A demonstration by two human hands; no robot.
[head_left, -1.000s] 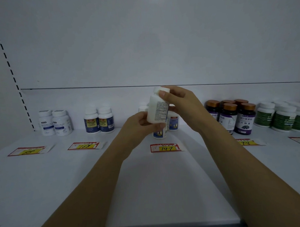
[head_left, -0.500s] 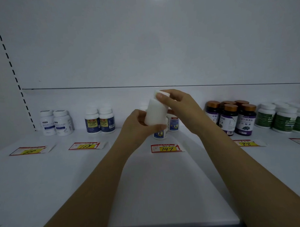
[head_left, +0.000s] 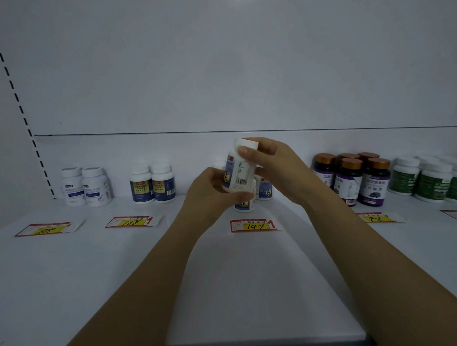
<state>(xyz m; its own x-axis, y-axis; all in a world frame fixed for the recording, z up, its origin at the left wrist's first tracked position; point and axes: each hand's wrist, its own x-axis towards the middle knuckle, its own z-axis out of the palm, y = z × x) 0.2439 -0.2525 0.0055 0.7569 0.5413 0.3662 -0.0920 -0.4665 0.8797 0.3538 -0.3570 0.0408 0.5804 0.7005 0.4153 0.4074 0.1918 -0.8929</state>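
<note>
Bottle (head_left: 241,172) lifted over the shelf (head_left: 70,282)

The white shelf stretched wide under my forearms. Along its back wall stood groups of stock: green-labelled bottles (head_left: 427,181) far right, purple-labelled bottles (head_left: 362,181) with brown caps beside them, a blue-labelled pair (head_left: 152,184) and a white pair (head_left: 86,186) to the left. My left hand (head_left: 210,196) curled round the base of the white bottle, thumb along its lower edge. My right hand (head_left: 276,166) pinched its cap, thumb across the front. I held it slightly tilted, barcode facing me, clear of the shelf and just in front of the matching bottles (head_left: 245,204). Nearer me lay the price tag (head_left: 252,225) marked 147.
</note>
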